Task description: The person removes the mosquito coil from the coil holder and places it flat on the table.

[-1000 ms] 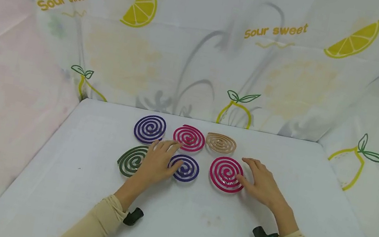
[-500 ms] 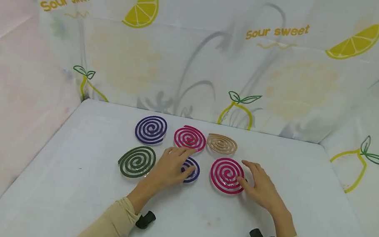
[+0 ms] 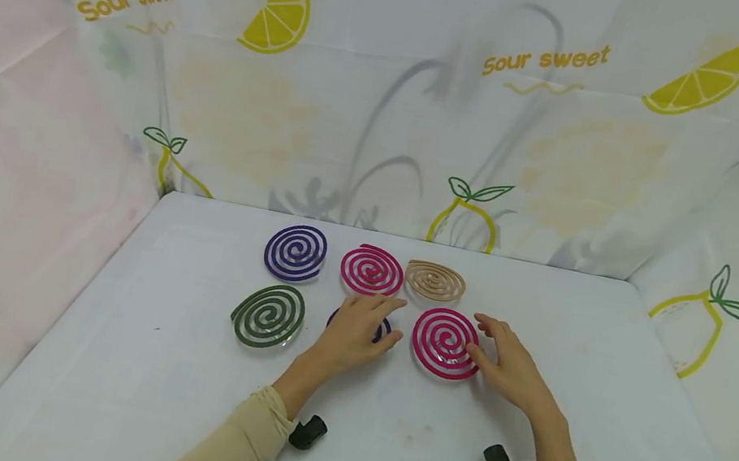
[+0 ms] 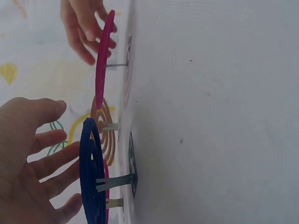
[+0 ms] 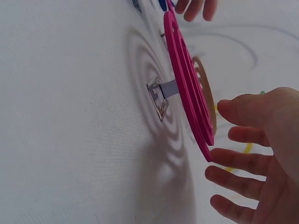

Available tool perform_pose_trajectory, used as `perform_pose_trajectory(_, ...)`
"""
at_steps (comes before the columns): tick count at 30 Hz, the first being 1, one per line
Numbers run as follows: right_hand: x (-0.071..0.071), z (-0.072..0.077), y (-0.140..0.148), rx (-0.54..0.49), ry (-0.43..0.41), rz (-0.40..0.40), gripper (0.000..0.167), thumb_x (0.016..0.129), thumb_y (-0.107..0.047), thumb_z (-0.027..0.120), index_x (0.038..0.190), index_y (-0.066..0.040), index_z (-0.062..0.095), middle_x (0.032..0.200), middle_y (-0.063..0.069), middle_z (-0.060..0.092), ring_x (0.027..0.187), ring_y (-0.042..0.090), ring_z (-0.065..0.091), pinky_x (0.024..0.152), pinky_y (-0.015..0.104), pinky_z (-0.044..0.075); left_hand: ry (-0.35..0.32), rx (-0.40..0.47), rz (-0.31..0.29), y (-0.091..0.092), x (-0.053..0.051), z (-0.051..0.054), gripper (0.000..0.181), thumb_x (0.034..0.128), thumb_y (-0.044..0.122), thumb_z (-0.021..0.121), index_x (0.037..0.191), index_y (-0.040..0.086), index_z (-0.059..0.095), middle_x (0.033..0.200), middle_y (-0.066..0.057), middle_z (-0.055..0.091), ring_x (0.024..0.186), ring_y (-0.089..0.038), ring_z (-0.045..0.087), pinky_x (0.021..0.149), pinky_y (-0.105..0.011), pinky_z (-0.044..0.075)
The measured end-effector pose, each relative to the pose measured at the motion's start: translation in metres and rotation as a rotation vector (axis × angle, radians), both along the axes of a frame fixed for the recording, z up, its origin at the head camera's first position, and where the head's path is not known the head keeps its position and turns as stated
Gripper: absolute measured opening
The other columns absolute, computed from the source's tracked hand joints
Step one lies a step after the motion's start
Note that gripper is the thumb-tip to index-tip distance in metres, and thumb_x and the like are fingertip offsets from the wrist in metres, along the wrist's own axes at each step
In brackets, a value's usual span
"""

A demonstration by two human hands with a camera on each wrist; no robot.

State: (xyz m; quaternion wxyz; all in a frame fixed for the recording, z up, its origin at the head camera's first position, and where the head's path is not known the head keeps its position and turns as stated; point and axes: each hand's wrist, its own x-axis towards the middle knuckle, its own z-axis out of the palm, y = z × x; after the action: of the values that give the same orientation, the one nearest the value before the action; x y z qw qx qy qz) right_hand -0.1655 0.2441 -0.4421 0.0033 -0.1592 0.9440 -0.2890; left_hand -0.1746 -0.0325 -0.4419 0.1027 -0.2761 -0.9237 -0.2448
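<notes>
Two spread hands at the near row of coils

From the head camera I am looking down on six spirals above a white tabletop [image 3: 410, 460]. The left hand [image 3: 355, 333] is covering most of the blue coil [image 4: 85, 163], in the middle of the near row, while the right hand [image 3: 513, 363] is reaching to the outer edge of the near pink coil [image 5: 186, 88]. The green coil [image 3: 268, 317] is sitting at the near row's left end; behind are standing a purple coil [image 3: 296, 251], a far pink coil [image 3: 372, 271] and a tan coil [image 3: 433, 281].

The wrist cameras are giving me what that overhead angle is hiding: height. On the left wrist feed, the blue coil is standing edge-on atop a pale stalk [image 4: 117, 182], the fingers and thumb spreading apart beside it. The right wrist feed is showing the pink coil tilting on a stalk over a thin angular foot [image 5: 153, 100], its ringed shadow falling alongside, the fingers also apart. I am unable to tell whether either hand is touching its coil.
</notes>
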Motion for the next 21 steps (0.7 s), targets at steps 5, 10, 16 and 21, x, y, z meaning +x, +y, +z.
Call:
perform_pose_trajectory(5,-0.002,-0.001,0.0,-0.01,0.018,0.013,0.053,0.091,-0.019,0.061,0.137,-0.003,0.041,0.124,0.018,0.055,0.117,0.035,0.052,0.097,0.054,0.044,-0.016,-0.027,0.018,0.005,-0.002,-0.001,0.045,0.09,0.033,0.062,0.131,0.015,0.055,0.126,-0.003,0.061,0.121,-0.022,0.054,0.103,-0.047,0.037)
perform_pose_trajectory(10,-0.003,-0.001,-0.001,-0.03,0.016,0.022,0.051,0.091,-0.017,0.061,0.136,-0.001,0.042,0.12,0.017,0.057,0.111,0.034,0.056,0.093,0.052,0.046,0.01,-0.031,0.046,0.009,-0.004,-0.004,0.041,0.0902,0.032,0.061,0.127,0.016,0.057,0.121,-0.001,0.064,0.117,-0.021,0.056,0.098,-0.045,0.041)
perform_pose_trajectory(16,-0.005,-0.001,0.0,-0.056,-0.023,0.008,0.049,0.092,-0.016,0.059,0.135,0.0,0.043,0.114,0.017,0.06,0.105,0.032,0.06,0.091,0.049,0.048,-0.004,0.05,0.032,0.016,-0.009,-0.002,0.034,0.0897,0.024,0.063,0.12,0.008,0.062,0.108,-0.005,0.067,0.106,-0.023,0.059,0.092,-0.043,0.046)
perform_pose_trajectory(21,-0.007,0.0,0.001,-0.077,-0.048,-0.015,0.046,0.092,-0.015,0.06,0.133,0.001,0.045,0.106,0.015,0.061,0.094,0.025,0.062,0.078,0.037,0.053,-0.028,0.052,0.046,0.023,-0.013,-0.001,0.03,0.0887,0.02,0.064,0.116,0.006,0.064,0.098,-0.004,0.068,0.093,-0.02,0.06,0.086,-0.038,0.048)
